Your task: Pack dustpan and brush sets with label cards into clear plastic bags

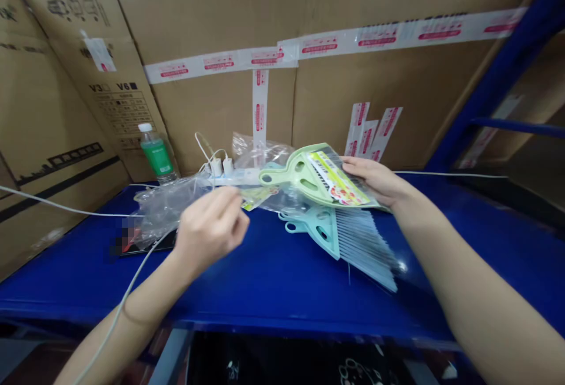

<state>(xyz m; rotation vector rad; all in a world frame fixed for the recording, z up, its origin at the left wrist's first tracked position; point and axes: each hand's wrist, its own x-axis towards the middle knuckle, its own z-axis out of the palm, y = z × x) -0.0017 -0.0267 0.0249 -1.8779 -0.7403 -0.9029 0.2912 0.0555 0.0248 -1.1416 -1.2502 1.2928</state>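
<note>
My right hand (375, 179) grips the wide end of a light green dustpan (295, 180), its thumb hidden. The dustpan is held above the blue shelf, its handle pointing left. A colourful label (339, 179) lies across it, under what looks like clear film. Just below is a light blue hand brush (362, 244), bristles to the right, lying on the shelf; a second light blue handle shows beside it. My left hand (214, 223) is closed, left of the dustpan handle and apart from it. Whatever it may hold is hidden.
Crumpled clear plastic bags (163, 205) lie on the blue shelf (247, 279). Behind stand a power strip (242, 177) with white plugs, and a green-labelled bottle (156, 152). A white cable (132, 285) crosses my left forearm. Taped cardboard (212, 20) walls the back.
</note>
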